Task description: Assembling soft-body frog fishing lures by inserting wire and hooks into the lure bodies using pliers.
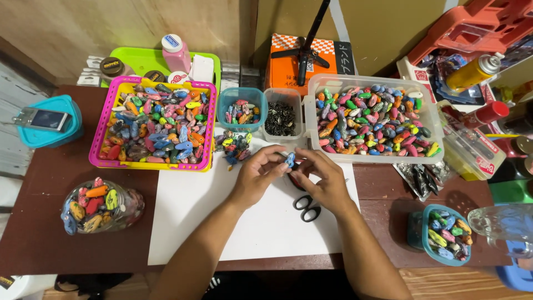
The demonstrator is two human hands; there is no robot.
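My left hand [257, 176] and my right hand [323, 179] meet over a white sheet [194, 222] on the brown table. Together they pinch a small blue painted piece [290, 160] between the fingertips. Black-handled scissors [307, 210] lie on the sheet just below my right hand. A small loose pile of coloured pieces [233, 145] sits just above my left hand.
A pink and yellow basket [99, 133] and a clear tub [433, 119] hold several coloured pieces. Between them stand a teal cup [223, 111] and a clear cup of dark bits [281, 118]. A clear jar [100, 206] lies at left, a teal tub [444, 236] at right.
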